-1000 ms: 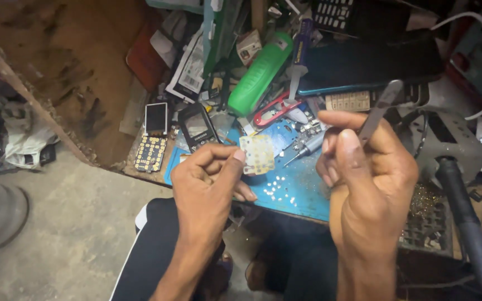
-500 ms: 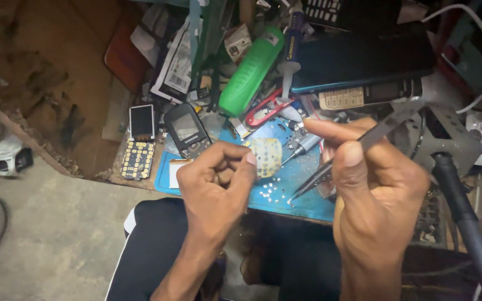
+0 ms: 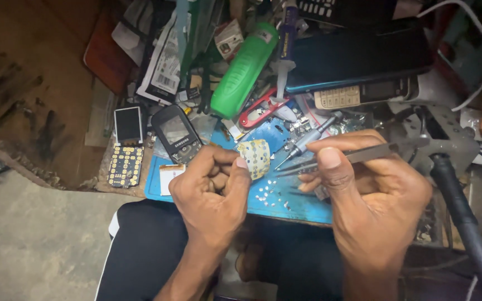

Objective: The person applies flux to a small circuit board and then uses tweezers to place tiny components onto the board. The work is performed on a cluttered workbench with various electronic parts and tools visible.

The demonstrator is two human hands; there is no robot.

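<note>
My left hand (image 3: 213,189) pinches a small pale keypad sheet (image 3: 255,158) with rows of dots, holding it above the blue work mat (image 3: 285,200). My right hand (image 3: 369,189) grips metal tweezers (image 3: 308,165), whose tips point left toward the sheet and nearly touch its edge. Small silver dome pieces (image 3: 266,192) lie scattered on the mat below the sheet. A small screwdriver (image 3: 305,139) rests on the mat just beyond the tweezers.
A dark phone front shell (image 3: 175,134) and a phone board with screen and keypad contacts (image 3: 126,146) lie at the mat's left. Behind are a green bottle (image 3: 244,69), red-handled cutters (image 3: 263,108), a dark tablet (image 3: 358,56) and a clutter of parts. A black-handled tool on a stand (image 3: 464,200) rises on the right.
Both hands have lowered and drawn together. The right hand has swung the tweezers down from pointing up-right, so their tips now point left at the keypad sheet.
</note>
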